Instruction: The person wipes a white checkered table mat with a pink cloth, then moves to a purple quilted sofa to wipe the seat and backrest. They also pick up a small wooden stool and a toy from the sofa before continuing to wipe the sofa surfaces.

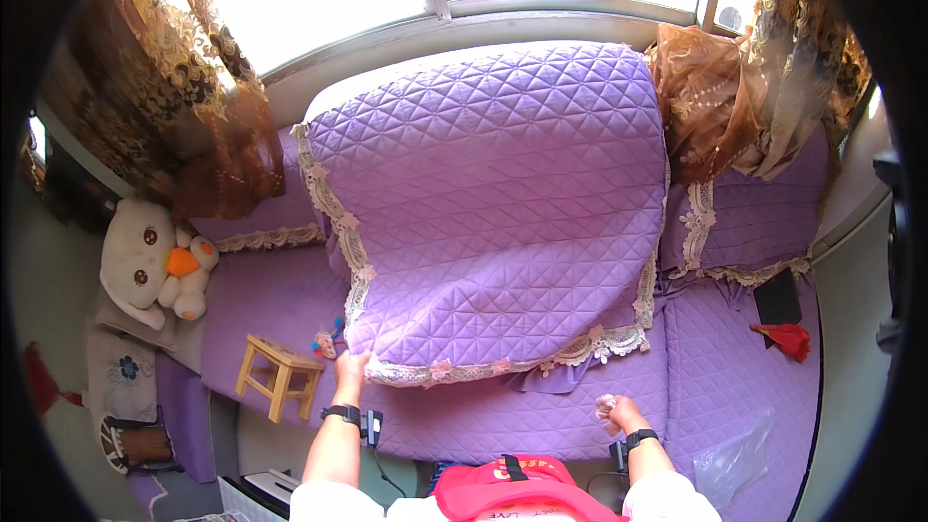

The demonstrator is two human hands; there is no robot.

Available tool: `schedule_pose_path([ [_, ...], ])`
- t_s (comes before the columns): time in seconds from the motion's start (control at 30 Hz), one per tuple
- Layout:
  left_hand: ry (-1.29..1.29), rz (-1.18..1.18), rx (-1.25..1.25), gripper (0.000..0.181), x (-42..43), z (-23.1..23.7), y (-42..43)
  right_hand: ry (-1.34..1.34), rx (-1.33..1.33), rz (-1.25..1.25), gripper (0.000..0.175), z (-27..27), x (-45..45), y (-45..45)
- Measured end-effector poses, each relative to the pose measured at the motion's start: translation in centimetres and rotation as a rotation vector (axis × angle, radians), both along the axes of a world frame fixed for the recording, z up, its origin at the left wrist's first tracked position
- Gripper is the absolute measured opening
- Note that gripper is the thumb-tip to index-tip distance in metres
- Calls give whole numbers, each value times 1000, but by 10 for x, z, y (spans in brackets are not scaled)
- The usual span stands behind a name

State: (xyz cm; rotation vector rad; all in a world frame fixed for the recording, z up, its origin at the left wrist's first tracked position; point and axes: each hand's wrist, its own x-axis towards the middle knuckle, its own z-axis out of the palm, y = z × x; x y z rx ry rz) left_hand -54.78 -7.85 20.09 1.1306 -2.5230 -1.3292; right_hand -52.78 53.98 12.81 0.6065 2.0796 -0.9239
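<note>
A purple quilted sofa cover with pale lace trim and pink fabric flowers hangs over the sofa back below the window. At its lower left corner, my left hand grips the lace edge. My right hand is closed around a small crumpled pink and white piece, too small to name. It is over the purple quilted sofa seat, apart from the cover's lower edge. Black straps with small devices circle both wrists.
A wooden stool and a small figurine stand on the left seat near a white plush rabbit. To the right lie a clear plastic bag, a red artificial flower and a dark flat object. Brown curtains drape over the sofa.
</note>
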Motion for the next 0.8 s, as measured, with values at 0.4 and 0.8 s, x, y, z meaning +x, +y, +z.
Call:
schedule_pose_path([
  [0.4, 384, 15, 238, 24, -49, 178, 58, -142, 195, 283, 54, 10, -2, 83],
  [0.8, -182, -158, -35, 26, -65, 203, 17, 777, 101, 148, 51, 154, -210, 3],
])
